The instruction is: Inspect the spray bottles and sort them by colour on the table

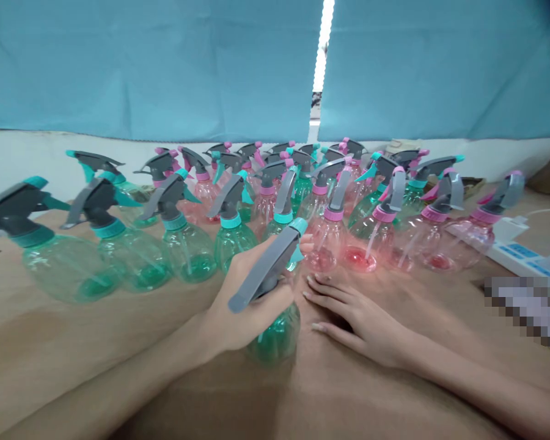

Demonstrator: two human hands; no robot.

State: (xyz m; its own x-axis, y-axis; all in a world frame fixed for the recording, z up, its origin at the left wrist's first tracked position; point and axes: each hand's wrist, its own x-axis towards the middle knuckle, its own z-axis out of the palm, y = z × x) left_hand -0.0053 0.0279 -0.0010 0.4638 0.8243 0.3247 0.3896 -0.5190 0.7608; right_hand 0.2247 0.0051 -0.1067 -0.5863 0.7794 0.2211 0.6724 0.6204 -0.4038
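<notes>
In the head view, the left hand (252,318) has its grip closed around the neck of a green spray bottle (277,336), thumb on the near side and fingertips showing past the turquoise trigger. That bottle is at the centre, nearer the wearer than the other bottles, its grey spray head (268,269) slanting with the turquoise nozzle away from the wearer; whether its base touches the desk (348,397) I cannot tell. A little green liquid shows inside. The right hand (360,315) lies low over the desk just beside it, palm down, its grip relaxed and wide, fingers loosely spread and pointing toward the bottle. Ahead, green bottles (190,250) with turquoise collars stand in a front row on the left, and pink bottles (371,244) with pink collars continue it on the right. More bottles of both colours crowd behind. A white power strip (517,253) lies at the right, near a pixelated patch (527,311). Blue cloth (165,67) hangs across the back, with a bright strip (323,49) above the bottles.
</notes>
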